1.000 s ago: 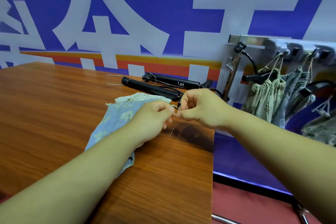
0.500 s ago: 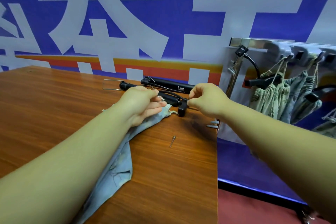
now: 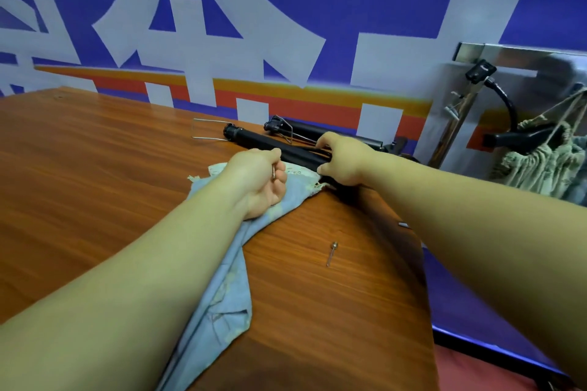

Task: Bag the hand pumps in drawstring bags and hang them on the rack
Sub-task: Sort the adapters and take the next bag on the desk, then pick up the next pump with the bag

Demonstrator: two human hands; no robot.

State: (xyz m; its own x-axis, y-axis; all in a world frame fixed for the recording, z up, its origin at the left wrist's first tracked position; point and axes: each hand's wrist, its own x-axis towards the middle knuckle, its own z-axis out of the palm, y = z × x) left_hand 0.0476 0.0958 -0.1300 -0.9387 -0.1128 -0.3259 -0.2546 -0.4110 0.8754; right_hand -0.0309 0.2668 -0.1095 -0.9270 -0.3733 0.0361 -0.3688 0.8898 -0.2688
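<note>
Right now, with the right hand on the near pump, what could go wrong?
1. The loose needle lies near the table's right edge; dragging the near pump or blue bag could sweep it off.
2. The left hand pinches a small pin while resting on the bag; opening the bag might drop it.
3. Wires from the far pump run toward the right hand; lifting may snag them.

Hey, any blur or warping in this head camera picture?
Head view: the wide lens bows the brown wooden table's right edge; the shiny metal rack panel and green drawstring bag at far right are blurred; the left hand holding a thin metal needle and right hand gripping the black tubular hand pump look sharp.
</note>
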